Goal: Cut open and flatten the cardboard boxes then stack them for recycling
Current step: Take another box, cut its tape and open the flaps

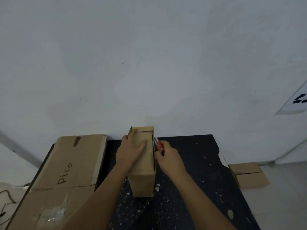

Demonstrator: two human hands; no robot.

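A narrow brown cardboard box (pixel 143 181) stands on the dark speckled table (pixel 196 176), its long top running away from me toward the wall. My left hand (pixel 131 151) lies spread on the box's top and presses it down. My right hand (pixel 169 157) grips a red utility knife (pixel 158 145), whose tip meets the box's upper right edge. A large flattened cardboard sheet (pixel 66 168) marked "Pico" lies on the left part of the table.
A small closed cardboard box (pixel 248 175) sits on the floor to the right of the table. A white wall rises just behind the table. A dark cable (pixel 6 201) trails at the far left. A sign (pixel 297 102) leans at the right.
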